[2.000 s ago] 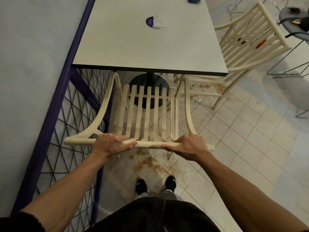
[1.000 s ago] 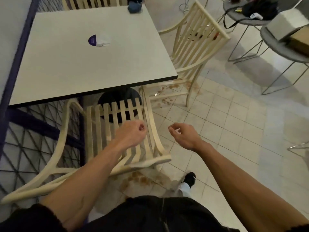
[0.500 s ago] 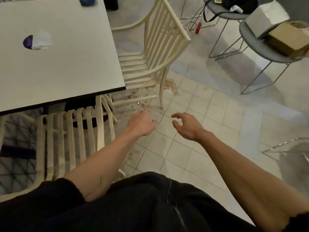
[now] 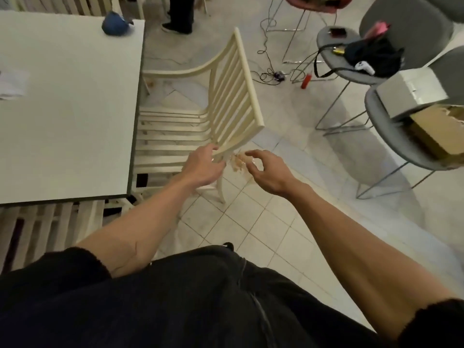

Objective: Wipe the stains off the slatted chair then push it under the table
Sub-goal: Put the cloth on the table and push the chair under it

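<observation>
My left hand (image 4: pixel 204 168) is at the lower corner of the chair (image 4: pixel 248 79) beside the tabletop (image 4: pixel 70 109), fingers loose, gripping nothing. My right hand (image 4: pixel 266 173) hovers just beside it, fingers apart and empty.

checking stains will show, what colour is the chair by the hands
The slatted chair is cream; the head view shows it.

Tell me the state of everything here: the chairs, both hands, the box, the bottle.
side chair: seat partly under table, back sticking out.
near chair: seat under table.
left hand: open, at side chair's arm.
right hand: open, empty.
cardboard box: torn open.
red bottle: lying on floor.
</observation>
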Available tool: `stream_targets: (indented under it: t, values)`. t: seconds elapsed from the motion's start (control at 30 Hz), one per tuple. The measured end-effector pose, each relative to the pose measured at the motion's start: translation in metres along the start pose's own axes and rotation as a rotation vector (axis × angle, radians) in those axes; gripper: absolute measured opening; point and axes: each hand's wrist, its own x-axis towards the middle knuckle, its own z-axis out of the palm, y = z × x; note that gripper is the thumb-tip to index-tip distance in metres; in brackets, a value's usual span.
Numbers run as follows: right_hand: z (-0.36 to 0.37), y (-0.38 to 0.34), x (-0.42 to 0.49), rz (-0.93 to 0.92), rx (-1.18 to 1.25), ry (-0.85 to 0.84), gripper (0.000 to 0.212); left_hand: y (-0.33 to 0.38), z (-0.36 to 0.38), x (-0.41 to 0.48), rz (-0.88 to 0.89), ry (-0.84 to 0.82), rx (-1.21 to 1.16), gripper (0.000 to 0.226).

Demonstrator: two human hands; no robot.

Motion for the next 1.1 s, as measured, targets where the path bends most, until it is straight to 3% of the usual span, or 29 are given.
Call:
stream_targets:
  t: [0.2, 0.4, 0.7, 0.93, 1.1]
  values:
    - [-0.049, 0.029, 0.099, -0.108, -0.017, -0.003, 0.041, 0.050, 0.017, 0.082, -0.078, 0.043, 0.003, 0.054]
    - [-0.069, 0.074, 0.184, -0.251, -0.064, -0.107, 0.044, 0.086, 0.040, 0.147, -0.208, 0.084, -0.073, 0.049]
    - [-0.148, 0.139, 0.308, -0.495, -0.196, -0.323, 0.046, 0.139, 0.053, 0.244, -0.413, 0.293, -0.289, 0.046]
    - [-0.182, 0.133, 0.403, -0.695, -0.287, -0.372, 0.044, 0.164, 0.077, 0.290, -0.561, 0.484, -0.376, 0.034]
    - [-0.166, 0.104, 0.470, -0.888, -0.378, -0.423, 0.043, 0.159, 0.081, 0.313, -0.806, 0.329, -0.437, 0.067]
